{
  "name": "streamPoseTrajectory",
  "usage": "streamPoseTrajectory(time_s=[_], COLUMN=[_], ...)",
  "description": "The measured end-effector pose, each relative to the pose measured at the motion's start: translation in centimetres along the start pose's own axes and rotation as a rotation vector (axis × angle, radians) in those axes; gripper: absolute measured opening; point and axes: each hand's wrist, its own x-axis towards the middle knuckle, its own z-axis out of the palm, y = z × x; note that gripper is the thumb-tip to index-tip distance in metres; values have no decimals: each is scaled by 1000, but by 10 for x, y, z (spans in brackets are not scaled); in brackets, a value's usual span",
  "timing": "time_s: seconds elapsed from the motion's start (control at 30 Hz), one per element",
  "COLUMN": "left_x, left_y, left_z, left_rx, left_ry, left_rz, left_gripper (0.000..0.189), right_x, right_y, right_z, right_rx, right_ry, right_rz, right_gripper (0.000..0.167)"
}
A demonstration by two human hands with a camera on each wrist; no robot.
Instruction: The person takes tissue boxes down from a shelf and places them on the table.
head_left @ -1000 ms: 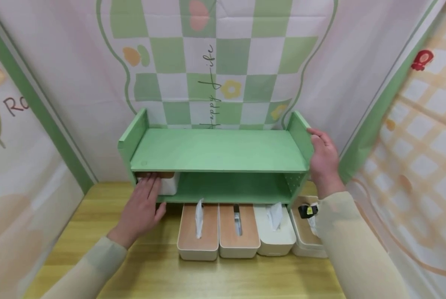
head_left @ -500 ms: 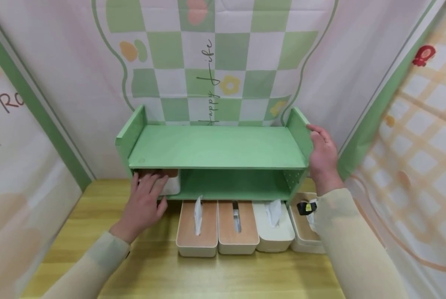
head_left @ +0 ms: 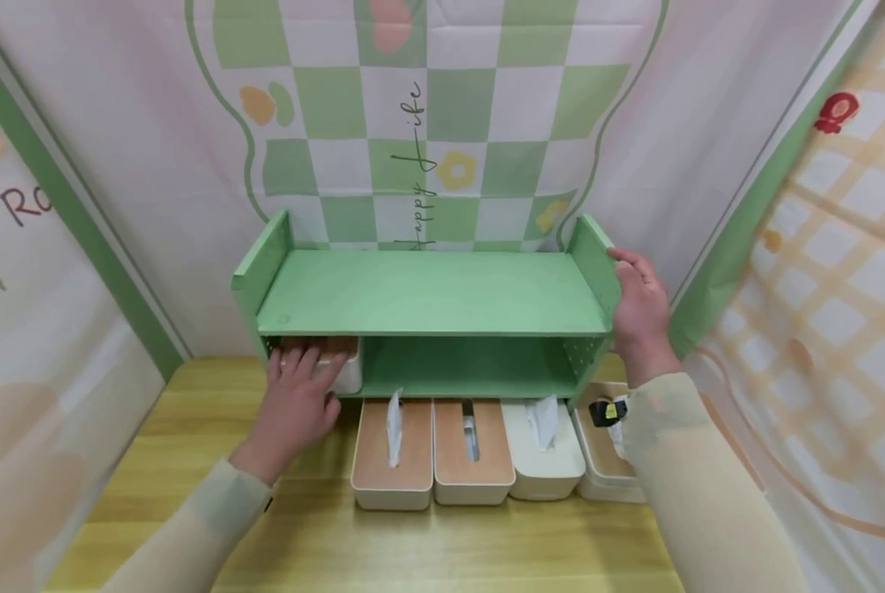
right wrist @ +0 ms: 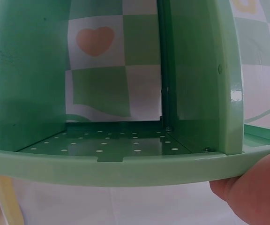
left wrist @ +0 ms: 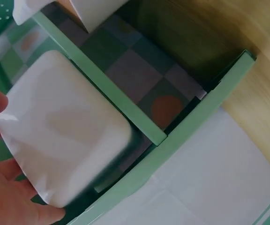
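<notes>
A green two-tier shelf (head_left: 428, 292) stands at the back of the wooden table. In its lower tier, at the left end, sits a white tissue box (head_left: 349, 372) with a wood-toned lid. My left hand (head_left: 294, 412) touches this box with spread fingers over its top edge; the left wrist view has the box's white front (left wrist: 69, 131) beside the fingers (left wrist: 8, 168). At the shelf's right side panel, my right hand (head_left: 641, 317) grips the edge. The right wrist view catches only part of that hand (right wrist: 261, 187), against the green panel.
Below the shelf stand a wood-lidded tissue box (head_left: 390, 445), a similar box (head_left: 453, 469) with a dark-topped item in its slot, a white tissue box (head_left: 542, 469) and another box (head_left: 598, 461) bearing a black object (head_left: 607, 412). Patterned curtains surround the table.
The box in the shelf has shifted slightly right and toward the front. My left hand has moved right along with it, its fingers more spread. My right hand keeps its hold on the panel.
</notes>
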Motion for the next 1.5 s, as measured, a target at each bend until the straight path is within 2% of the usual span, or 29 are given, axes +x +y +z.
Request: streamPoseTrajectory(time_s=[0.1, 0.3, 0.5, 0.6, 0.67, 0.73, 0.77, 0.83, 0.87, 0.93, 1.0, 1.07, 1.1, 1.13, 1.2, 1.27, 1.3, 1.4, 1.5], left_x=[-6, -13, -15, -19, -23, -28, -30, -35, -38, -42, -43, -42, -41, -39, -36, -33, -31, -26, -21], left_y=[1, -1, -4, -4, -4, -3, -2, 0, 1, 2, 1, -3, -6, -10, -16, -20, -21, -22, -22], left_z=[-1, -1, 2, 2, 1, 0, -1, -5, -7, -13, -20, -25, -27, -29, -29, -29, -27, -23, -19], left_rx=[-35, -123, -102, -117, -158, -238, -294, -447, -540, -725, -921, -1138, -1237, -1335, -1526, -1643, -1685, -1752, -1751], left_ry=[19, 118, 112, 117, 141, 190, 224, 296, 323, 335, 288, 201, 141, 83, -21, -125, -153, -180, -162], left_rz=[18, 8, 35, 44, 48, 15, -23, -151, -248, -507, -770, -966, -1040, -1087, -1133, -1142, -1143, -1144, -1166], left_gripper=[57, 55, 59, 59, 58, 57, 56, 52, 50, 47, 51, 63, 72, 79, 90, 95, 95, 93, 88], right_x=[0, 0, 1, 1, 1, 0, 0, 0, -1, -1, 0, 0, 0, 0, 0, 0, 0, 1, 1], right_y=[1, 3, 0, 1, 1, 2, 2, 2, 1, 1, 2, 2, 2, 2, 3, 3, 3, 2, 2], right_z=[0, 0, 0, 0, 0, 0, 0, 0, 0, 1, 1, 1, 1, 1, 2, 1, 1, 0, 0], right_rx=[-11, 4, 54, 21, -9, -35, -34, -35, -32, -18, -9, 4, 6, 4, -1, -9, -11, -18, -29], right_ry=[-4, 6, 12, 7, 4, 7, 7, 9, 9, 11, 14, 17, 19, 20, 19, 13, 13, 16, 22], right_rz=[7, 25, 25, 16, 11, 3, -1, -3, -5, -1, 1, 1, -1, -2, 0, 3, 4, 3, -1], right_gripper=[45, 44, 44, 45, 45, 46, 46, 46, 46, 45, 45, 45, 45, 45, 46, 46, 46, 46, 46])
